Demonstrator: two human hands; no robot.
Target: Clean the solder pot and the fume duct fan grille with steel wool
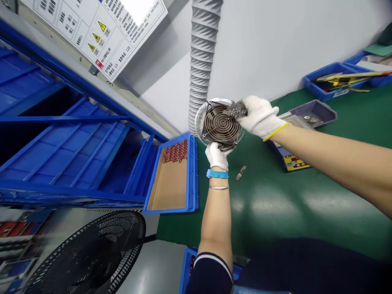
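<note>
A round metal fan grille (220,124) sits at the end of a grey ribbed duct hose (202,61) above the green table (275,204). My left hand (217,155), in a white glove, grips the lower rim of the grille. My right hand (260,116), also gloved, is closed on a wad of steel wool (236,109) pressed against the upper right of the grille.
A blue tray (174,177) with red parts at its far end lies left of the grille. A small metal piece (241,172) lies on the green table. Grey and blue bins (315,112) stand at right, a black floor fan (88,253) below left.
</note>
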